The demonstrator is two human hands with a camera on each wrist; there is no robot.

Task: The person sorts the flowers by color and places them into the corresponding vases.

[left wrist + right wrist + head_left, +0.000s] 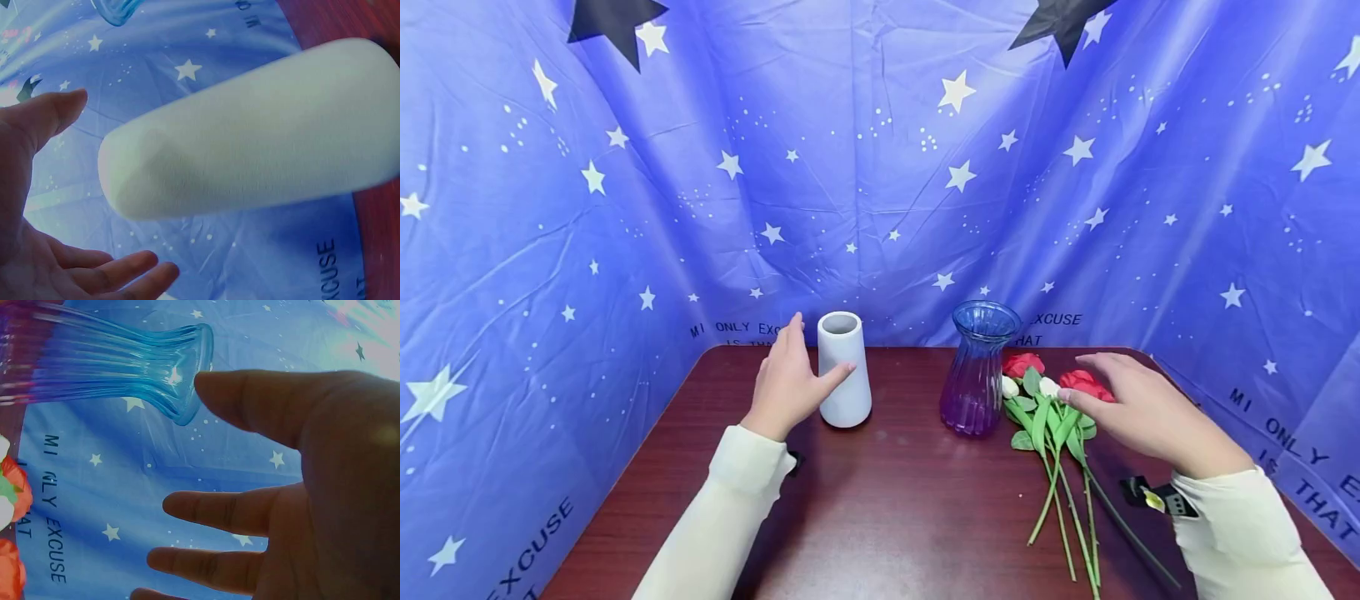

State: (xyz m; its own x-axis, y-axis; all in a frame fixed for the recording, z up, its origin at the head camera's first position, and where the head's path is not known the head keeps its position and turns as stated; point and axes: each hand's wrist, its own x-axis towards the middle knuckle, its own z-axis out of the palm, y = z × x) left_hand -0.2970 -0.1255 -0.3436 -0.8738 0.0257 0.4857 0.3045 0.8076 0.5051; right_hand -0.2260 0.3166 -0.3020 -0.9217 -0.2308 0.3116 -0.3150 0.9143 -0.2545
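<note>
Head view: white vase (pixel 847 404) and ribbed glass vase (pixel 977 375) stand upright, apart, toward the far side of the table (pixel 895 500). Red and white flowers (pixel 1062 429) lie right of the glass, stems toward the person. Left hand (pixel 787 379) beside the white vase, fingers extended, holding nothing; right hand (pixel 1150 412) above the blooms, likewise loose. Step judged: reaching. Next move, if on the white vase, calls for left fingers curling round its body.

Left wrist view: shows a gap between thumb and white vase, which the head view overlaps. Vase mouth visible only from the head.

Right wrist view: spread fingers, nothing gripped. Thumb tip overlaps the glass rim here; head view shows them apart. Petals enter at the edge; stems out of frame.
</note>
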